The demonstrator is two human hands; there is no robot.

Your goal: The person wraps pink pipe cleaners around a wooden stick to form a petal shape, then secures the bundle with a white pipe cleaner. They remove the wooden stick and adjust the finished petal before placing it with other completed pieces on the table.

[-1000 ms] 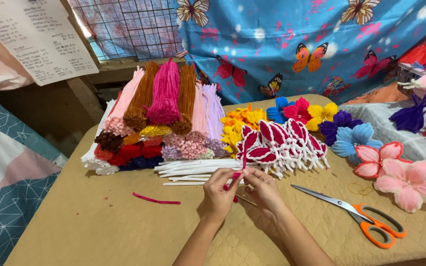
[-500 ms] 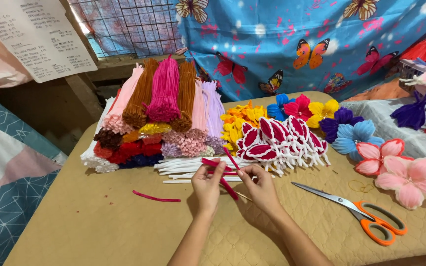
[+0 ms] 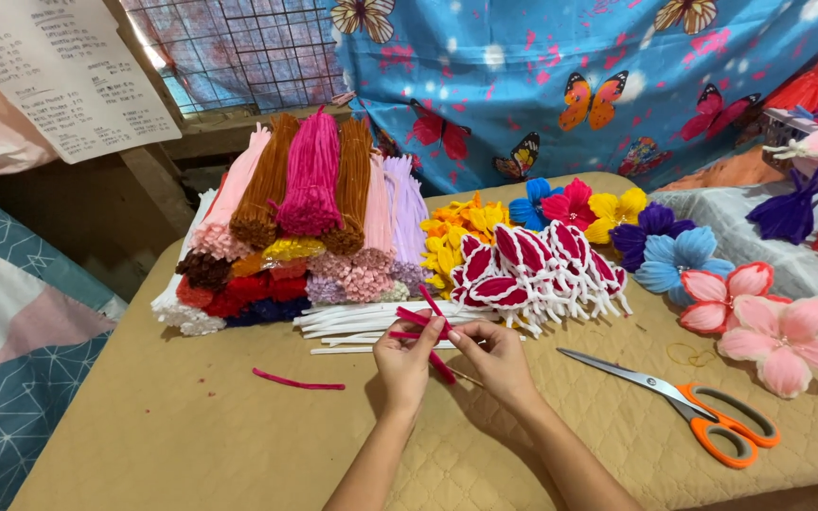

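Near the middle of the tan quilted table (image 3: 191, 445), a little toward its front edge, the left hand (image 3: 407, 358) and the right hand (image 3: 496, 358) meet, each with fingers pinched narrow on a red pipe cleaner (image 3: 425, 329) that crosses between them, one end slanting down past the right thumb and another poking up toward the loose white pipe cleaners (image 3: 352, 320) lying just behind. A second ago the hands were bunched close together with the red stem bent up between them; half a second ago they had drawn apart and the stem lay slanted; now they are level with each other and the stem reads as several crossing strands, so I judge the bending or twisting of it to be under way rather than finished. A short red offcut (image 3: 297, 382) lies apart to the left, where it lay before. Stacked bundles of pipe cleaners (image 3: 310, 213) in pink, brown, lilac, red and white fill the back left of the table, red-and-white looped petals (image 3: 537, 270) sit just beyond the hands, and orange-handled scissors (image 3: 698, 409) rest untouched toward the right front corner, near pink flowers (image 3: 778, 336)
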